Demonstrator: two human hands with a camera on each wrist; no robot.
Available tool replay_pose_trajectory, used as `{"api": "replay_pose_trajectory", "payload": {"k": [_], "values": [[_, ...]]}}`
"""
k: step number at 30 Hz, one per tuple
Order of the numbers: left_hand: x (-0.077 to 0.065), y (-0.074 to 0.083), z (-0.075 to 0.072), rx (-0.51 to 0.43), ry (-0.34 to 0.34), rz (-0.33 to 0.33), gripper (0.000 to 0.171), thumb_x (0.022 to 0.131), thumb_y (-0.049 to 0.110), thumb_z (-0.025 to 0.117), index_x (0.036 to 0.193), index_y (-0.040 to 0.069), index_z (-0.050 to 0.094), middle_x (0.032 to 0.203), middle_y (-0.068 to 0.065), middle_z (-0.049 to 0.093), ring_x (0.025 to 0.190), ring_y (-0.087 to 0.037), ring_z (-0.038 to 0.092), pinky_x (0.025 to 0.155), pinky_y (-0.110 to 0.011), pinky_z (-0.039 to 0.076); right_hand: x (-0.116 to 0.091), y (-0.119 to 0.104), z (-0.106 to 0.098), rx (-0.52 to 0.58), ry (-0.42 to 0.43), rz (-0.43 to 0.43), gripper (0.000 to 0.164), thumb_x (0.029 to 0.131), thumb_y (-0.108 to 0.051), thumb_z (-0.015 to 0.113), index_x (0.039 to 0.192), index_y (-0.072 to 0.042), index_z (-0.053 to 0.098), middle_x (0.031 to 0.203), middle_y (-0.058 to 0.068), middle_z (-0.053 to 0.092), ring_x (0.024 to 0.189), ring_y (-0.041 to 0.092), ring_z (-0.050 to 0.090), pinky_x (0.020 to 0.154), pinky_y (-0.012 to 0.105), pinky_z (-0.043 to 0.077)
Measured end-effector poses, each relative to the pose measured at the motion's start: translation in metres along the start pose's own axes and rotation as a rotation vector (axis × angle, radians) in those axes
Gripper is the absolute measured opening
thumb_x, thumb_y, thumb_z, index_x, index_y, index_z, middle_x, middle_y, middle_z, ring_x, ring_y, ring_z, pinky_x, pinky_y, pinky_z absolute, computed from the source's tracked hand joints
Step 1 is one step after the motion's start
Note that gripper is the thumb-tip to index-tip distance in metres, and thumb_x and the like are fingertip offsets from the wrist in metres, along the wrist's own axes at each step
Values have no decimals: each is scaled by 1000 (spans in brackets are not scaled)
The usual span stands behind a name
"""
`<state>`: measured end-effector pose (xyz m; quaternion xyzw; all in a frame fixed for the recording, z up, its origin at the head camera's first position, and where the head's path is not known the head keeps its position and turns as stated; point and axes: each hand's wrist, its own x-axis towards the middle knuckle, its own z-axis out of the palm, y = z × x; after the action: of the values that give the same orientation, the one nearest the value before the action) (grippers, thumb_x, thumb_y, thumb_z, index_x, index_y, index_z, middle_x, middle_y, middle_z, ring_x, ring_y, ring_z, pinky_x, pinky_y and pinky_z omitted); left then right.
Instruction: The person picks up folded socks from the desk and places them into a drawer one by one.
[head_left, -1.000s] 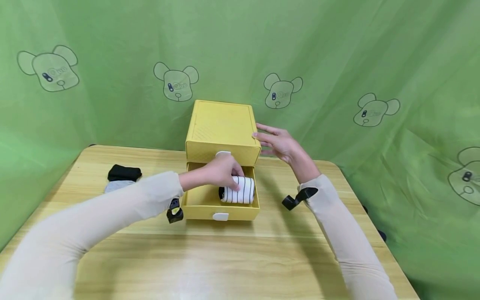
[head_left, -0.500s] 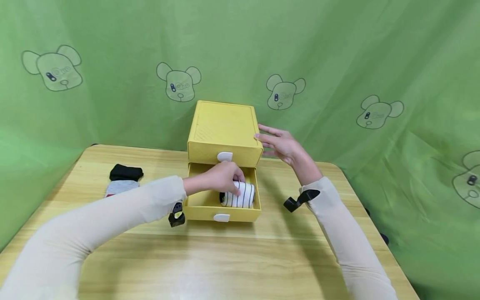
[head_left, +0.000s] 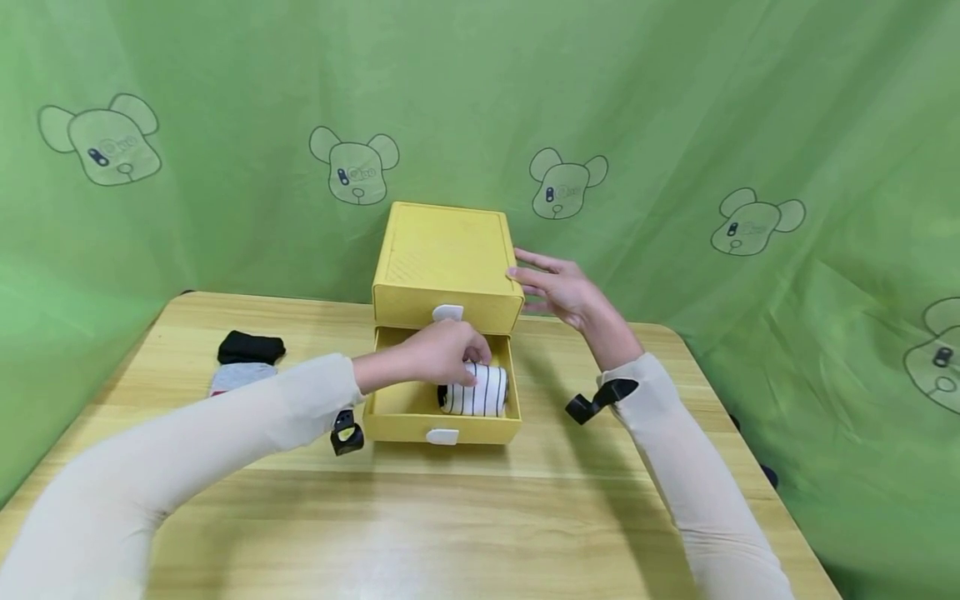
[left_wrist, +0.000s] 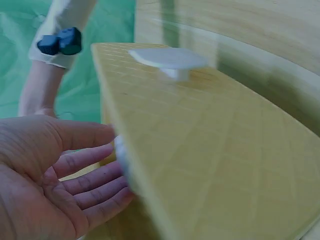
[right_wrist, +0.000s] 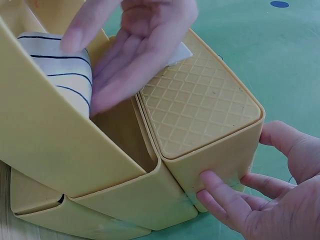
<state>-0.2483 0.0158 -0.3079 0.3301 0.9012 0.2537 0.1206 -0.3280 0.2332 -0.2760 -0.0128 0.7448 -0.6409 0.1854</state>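
A yellow two-drawer cabinet (head_left: pixel 450 246) stands at the back of the table, its lower drawer (head_left: pixel 405 427) pulled out and its upper one closed. A white cloth roll (head_left: pixel 480 392) with thin black stripes lies in the drawer's right half, something black at its left end. My left hand (head_left: pixel 442 354) reaches in over it, thumb and fingers apart and loosely extended at the roll; in the left wrist view the drawer front hides most of the roll (left_wrist: pixel 121 157). My right hand (head_left: pixel 558 287) rests spread fingertips against the upper right side of the cabinet.
Left on the wooden table (head_left: pixel 435 525) lie a folded black cloth (head_left: pixel 251 347) and a grey cloth (head_left: pixel 242 375) with a red patch, partly behind the left sleeve. White tabs (head_left: pixel 442 436) serve as drawer pulls. A green curtain (head_left: pixel 465 100) hangs close behind the table.
The striped roll has sunk slightly lower in the drawer, and my left fingers have loosened and lifted a little from it. My right hand stays on the cabinet's side.
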Motion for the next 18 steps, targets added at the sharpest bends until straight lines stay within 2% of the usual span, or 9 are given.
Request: {"api": "replay_pose_trajectory", "payload": {"k": [4, 8, 13, 18], "values": [[-9, 1, -12, 3, 4, 69, 32, 89, 10, 77, 119, 3, 73, 117, -10, 75, 111, -24, 69, 99, -35, 56, 2, 0, 0, -1, 4, -2, 65, 99, -21, 67, 158, -20, 38, 152, 22, 49, 138, 35, 52, 111, 52, 48], [-20, 2, -28, -47, 10, 106, 33, 90, 10, 75, 122, 1, 71, 116, -13, 74, 109, -27, 70, 97, -33, 57, 2, 0, 0, -2, 3, -2, 66, 99, -21, 67, 158, -20, 37, 152, 22, 49, 137, 33, 53, 113, 53, 46], [-40, 2, -50, -118, 49, 101, 33, 90, 12, 77, 122, 4, 71, 112, -10, 76, 102, -21, 74, 93, -30, 59, 2, -1, 0, 8, 3, -4, 66, 99, -21, 68, 158, -20, 38, 152, 22, 49, 137, 34, 52, 114, 55, 44], [-60, -5, -69, -179, 109, 88, 35, 90, 14, 76, 124, 5, 71, 111, -9, 77, 100, -19, 74, 93, -33, 60, 1, 0, 0, 11, 1, -3, 67, 98, -21, 68, 158, -21, 38, 152, 21, 49, 139, 35, 51, 113, 54, 45]]}}
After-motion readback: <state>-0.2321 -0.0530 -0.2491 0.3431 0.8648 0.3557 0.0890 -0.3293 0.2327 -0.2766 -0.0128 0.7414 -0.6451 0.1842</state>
